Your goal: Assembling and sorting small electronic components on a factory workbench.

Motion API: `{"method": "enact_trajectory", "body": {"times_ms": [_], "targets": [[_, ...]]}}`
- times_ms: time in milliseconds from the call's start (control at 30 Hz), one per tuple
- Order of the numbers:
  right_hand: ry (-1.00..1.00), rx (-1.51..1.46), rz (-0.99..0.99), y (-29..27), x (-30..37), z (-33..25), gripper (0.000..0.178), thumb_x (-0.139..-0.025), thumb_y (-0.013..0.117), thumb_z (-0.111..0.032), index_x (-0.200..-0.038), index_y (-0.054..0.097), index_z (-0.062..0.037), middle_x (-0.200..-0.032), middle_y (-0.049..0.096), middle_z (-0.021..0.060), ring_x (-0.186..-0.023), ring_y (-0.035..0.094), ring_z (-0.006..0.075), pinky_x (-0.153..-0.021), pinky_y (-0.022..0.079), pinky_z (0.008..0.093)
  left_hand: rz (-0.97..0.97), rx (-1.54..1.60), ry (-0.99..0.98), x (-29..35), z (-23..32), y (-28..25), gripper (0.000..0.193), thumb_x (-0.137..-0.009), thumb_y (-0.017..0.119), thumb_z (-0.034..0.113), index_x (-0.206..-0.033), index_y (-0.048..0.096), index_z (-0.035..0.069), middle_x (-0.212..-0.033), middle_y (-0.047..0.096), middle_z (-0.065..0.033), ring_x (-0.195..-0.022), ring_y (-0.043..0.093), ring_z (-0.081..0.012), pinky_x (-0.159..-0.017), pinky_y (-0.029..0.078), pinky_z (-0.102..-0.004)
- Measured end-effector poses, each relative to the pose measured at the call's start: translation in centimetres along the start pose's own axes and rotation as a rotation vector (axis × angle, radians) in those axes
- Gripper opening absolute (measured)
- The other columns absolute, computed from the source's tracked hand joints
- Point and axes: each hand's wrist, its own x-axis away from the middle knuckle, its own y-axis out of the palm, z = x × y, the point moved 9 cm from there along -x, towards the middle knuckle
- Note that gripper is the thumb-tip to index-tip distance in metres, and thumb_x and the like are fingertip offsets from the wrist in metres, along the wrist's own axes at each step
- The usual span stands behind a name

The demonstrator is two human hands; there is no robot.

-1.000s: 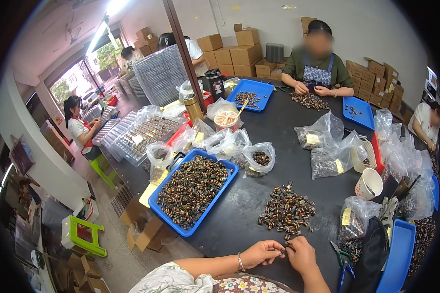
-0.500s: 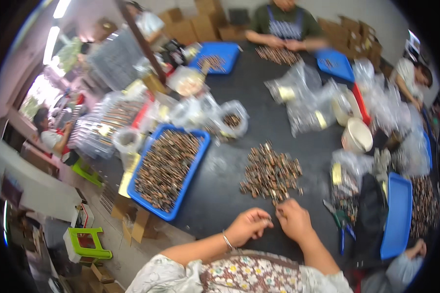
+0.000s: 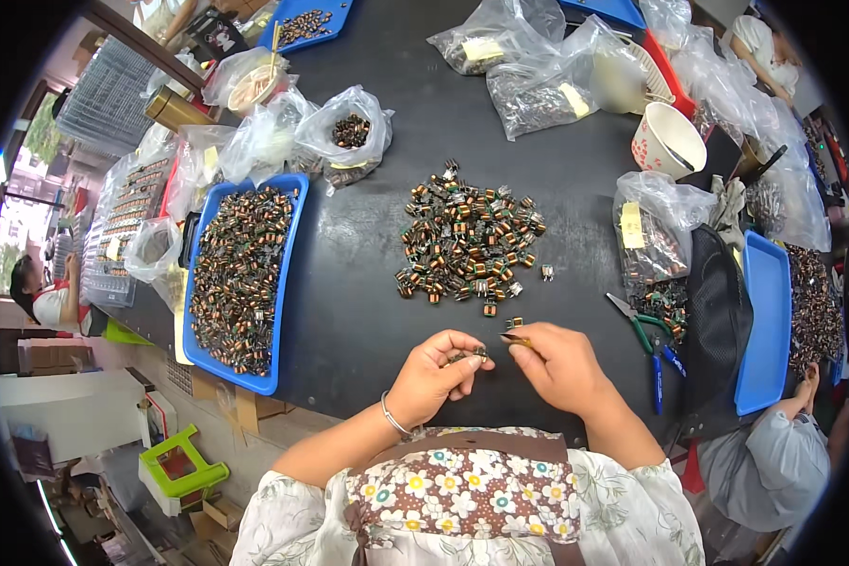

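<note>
A heap of small copper-wound coils [image 3: 472, 236] with dark cores lies on the black table in front of me. My left hand [image 3: 439, 370] is closed with a few small coils [image 3: 466, 357] at its fingertips. Just right of it, my right hand [image 3: 561, 363] pinches a thin, dark-tipped brownish piece [image 3: 515, 340]; its exact kind is too small to tell. That tip points toward the left hand, with a slight gap between. One loose coil [image 3: 490, 309] sits at the heap's near edge, and another lies right of the heap.
A blue tray [image 3: 279, 354] full of coils stands left. Clear bags [image 3: 349, 132] line the back left; others [image 3: 538, 94] lie at the back. To the right are a paper tub [image 3: 668, 141], green-handled pliers [image 3: 643, 330], a black mesh item [image 3: 717, 311] and another blue tray [image 3: 764, 330].
The view has tilted downward and sharpened. My right hand has moved off the heap's near edge, and the thin piece now shows in its fingers. My left hand remains closed nearby.
</note>
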Motion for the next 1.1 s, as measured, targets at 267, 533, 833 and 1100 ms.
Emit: {"method": "enact_trajectory", "body": {"times_ms": [267,533,833,1100], "targets": [[0.016,0.08,-0.182,2.0,0.6,-0.7,0.013,-0.079,0.057,-0.013,-0.072,0.051,-0.0033,-0.059,0.055,0.0138,-0.053,0.055,0.0332,-0.047,0.042,0.0387,0.023,-0.08,-0.009,0.0,0.0,0.0,0.012,-0.086,0.054,0.004,-0.098,0.051,0.003,-0.087,0.062,-0.0096,-0.057,0.05,-0.0068,-0.047,0.039,-0.0172],[0.011,0.18,-0.155,2.3,0.8,-0.8,0.015,-0.079,0.056,-0.015,-0.07,0.05,-0.0044,-0.057,0.056,0.0109,-0.051,0.055,0.0316,-0.045,0.042,0.0402,0.049,-0.231,0.069,-0.1,0.7,0.3,0.013,-0.084,0.057,0.005,-0.097,0.053,0.003,-0.084,0.061,-0.0045,-0.061,0.051,-0.0049,-0.051,0.042,-0.0165],[0.069,0.222,-0.245,3.5,1.3,-0.3,0.018,-0.083,0.05,-0.019,-0.073,0.049,-0.0042,-0.061,0.059,0.0137,-0.055,0.058,0.0326,-0.05,0.045,0.0429,0.08,-0.426,0.343,0.1,1.4,0.3,0.013,-0.083,0.057,0.001,-0.096,0.053,0.001,-0.092,0.057,-0.0053,-0.068,0.052,-0.0052,-0.058,0.045,-0.0183],[0.193,-0.055,-0.331,4.9,1.8,1.2,0.022,-0.086,0.046,-0.02,-0.074,0.049,-0.0026,-0.062,0.058,0.0157,-0.056,0.057,0.0351,-0.053,0.044,0.0443,0.068,-0.504,0.466,0.4,1.9,0.6,0.011,-0.084,0.055,-0.002,-0.094,0.052,0.001,-0.094,0.057,-0.007,-0.07,0.052,-0.0062,-0.059,0.046,-0.0187]]}}
